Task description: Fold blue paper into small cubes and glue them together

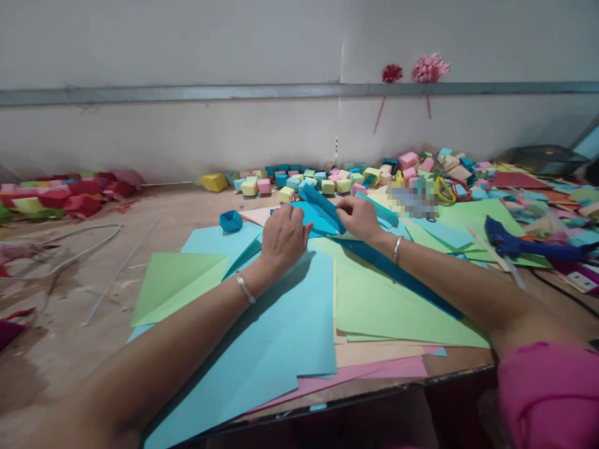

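My right hand pinches a folded strip of blue paper that slants up to the left. Curled over the edge of a flat blue paper piece is my left hand; its fingertips are hidden, so what they grip cannot be made out. Both hands work above a spread of sheets: light blue paper under the left arm, green paper under the right. A long dark blue paper strip runs beneath my right forearm. Left of the hands sits a small blue folded paper box.
Several coloured paper cubes line the wall, with a red and pink pile at the left. Yellow-handled scissors lie at the back right, near a blue glue gun. A white cable loops on the left.
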### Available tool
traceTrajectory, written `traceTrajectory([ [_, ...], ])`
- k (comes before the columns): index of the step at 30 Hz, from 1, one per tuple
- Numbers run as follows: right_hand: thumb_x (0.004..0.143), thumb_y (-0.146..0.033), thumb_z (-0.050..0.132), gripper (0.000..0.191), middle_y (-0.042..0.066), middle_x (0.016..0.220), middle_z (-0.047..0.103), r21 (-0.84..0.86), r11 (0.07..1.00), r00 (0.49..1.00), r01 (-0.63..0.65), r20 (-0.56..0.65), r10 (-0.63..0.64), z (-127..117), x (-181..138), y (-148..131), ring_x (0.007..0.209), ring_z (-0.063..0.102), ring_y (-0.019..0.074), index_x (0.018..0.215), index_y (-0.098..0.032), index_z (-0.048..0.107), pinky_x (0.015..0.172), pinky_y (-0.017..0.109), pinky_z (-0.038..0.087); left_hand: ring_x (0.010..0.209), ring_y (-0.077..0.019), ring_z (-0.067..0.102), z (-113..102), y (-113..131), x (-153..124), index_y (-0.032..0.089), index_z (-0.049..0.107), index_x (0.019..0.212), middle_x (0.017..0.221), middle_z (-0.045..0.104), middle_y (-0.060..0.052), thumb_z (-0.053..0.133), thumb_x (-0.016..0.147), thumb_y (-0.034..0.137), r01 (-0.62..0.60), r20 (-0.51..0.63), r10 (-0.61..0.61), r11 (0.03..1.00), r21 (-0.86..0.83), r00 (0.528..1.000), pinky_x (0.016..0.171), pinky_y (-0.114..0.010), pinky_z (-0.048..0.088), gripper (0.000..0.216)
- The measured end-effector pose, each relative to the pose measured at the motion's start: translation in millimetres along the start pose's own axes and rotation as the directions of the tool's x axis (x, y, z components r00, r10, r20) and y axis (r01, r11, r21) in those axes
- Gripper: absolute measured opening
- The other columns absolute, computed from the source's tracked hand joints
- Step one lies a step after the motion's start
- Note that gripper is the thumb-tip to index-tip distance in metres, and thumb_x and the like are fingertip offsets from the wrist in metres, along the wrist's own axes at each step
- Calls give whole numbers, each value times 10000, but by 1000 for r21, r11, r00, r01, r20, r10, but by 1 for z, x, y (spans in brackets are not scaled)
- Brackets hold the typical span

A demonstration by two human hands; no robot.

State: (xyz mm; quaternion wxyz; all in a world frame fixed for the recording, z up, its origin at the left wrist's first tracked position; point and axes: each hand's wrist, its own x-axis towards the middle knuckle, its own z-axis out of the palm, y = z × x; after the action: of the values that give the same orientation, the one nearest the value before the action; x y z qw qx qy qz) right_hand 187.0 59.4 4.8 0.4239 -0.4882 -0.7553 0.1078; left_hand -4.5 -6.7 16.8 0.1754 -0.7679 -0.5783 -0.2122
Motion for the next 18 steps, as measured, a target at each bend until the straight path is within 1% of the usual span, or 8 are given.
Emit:
traceTrajectory([
  [2, 749, -158, 584, 27, 4, 674, 649, 292, 945, 989, -145, 40, 140, 3, -4, -9, 618, 604, 149, 739, -176, 603, 622, 282, 478, 945, -287, 589, 6, -1, -1, 175, 536, 999, 1006, 624, -136, 488, 932, 423, 27, -53, -41, 969, -244, 998, 814, -407, 454, 261],
  [4, 730, -203, 618, 62, -29, 603, 602, 497, 827, 964, -264, 164, 209, 6, -11, -19, 537, 590, 132, 714, -187, 560, 543, 265, 489, 857, -229, 624, 13, -4, -1, 197, 504, 1034, 959, 647, -80, 528, 911, 414, 81, -33, -112, 862, -500, 993, 767, -359, 487, 251],
  [7, 723, -267, 662, 132, -32, 609, 602, 612, 734, 949, -294, 279, 147, 11, -23, -30, 522, 601, 123, 720, -184, 559, 527, 257, 506, 747, -174, 644, 22, -10, 0, 216, 488, 1051, 847, 663, -17, 544, 872, 259, 153, 0, -213, 699, -699, 977, 692, -302, 492, 193],
  [10, 783, -292, 627, 125, 2, 695, 641, 605, 765, 957, -222, 284, 53, 12, -26, -28, 571, 628, 136, 809, -175, 593, 575, 284, 533, 739, -168, 644, 26, -16, 3, 218, 509, 1015, 800, 652, -6, 517, 826, 140, 188, -19, -288, 672, -716, 957, 685, -293, 488, 204],
  [12, 828, -270, 581, 126, 38, 800, 660, 511, 857, 988, -67, 154, -15, 9, -23, -21, 666, 644, 159, 906, -174, 604, 631, 312, 542, 773, -177, 641, 27, -19, 5, 213, 530, 992, 826, 651, -20, 491, 833, 127, 201, -37, -311, 696, -690, 950, 708, -302, 492, 185],
  [14, 847, -228, 560, 197, 88, 971, 656, 282, 945, 986, 168, -37, -164, 4, -17, -13, 852, 635, 202, 1031, -177, 609, 743, 358, 532, 818, -188, 635, 27, -21, 6, 204, 557, 974, 875, 661, -38, 455, 851, 120, 196, -56, -300, 741, -643, 952, 750, -317, 490, 181],
  [16, 861, -209, 561, 257, 117, 1150, 613, -17, 935, 928, 355, -115, -355, -1, -12, -8, 1031, 571, 241, 1111, -196, 621, 873, 409, 474, 843, -197, 629, 26, -21, 6, 197, 583, 972, 908, 671, -50, 431, 863, 114, 182, -52, -262, 787, -589, 964, 777, -327, 483, 205],
  [18, 896, -222, 541, 197, 103, 1244, 578, -244, 863, 880, 442, -71, -470, -5, -8, -4, 1097, 518, 256, 1048, -229, 666, 933, 431, 400, 862, -202, 626, 27, -22, 6, 197, 604, 980, 917, 679, -52, 424, 865, 104, 153, -39, -206, 825, -544, 978, 791, -325, 476, 233],
])
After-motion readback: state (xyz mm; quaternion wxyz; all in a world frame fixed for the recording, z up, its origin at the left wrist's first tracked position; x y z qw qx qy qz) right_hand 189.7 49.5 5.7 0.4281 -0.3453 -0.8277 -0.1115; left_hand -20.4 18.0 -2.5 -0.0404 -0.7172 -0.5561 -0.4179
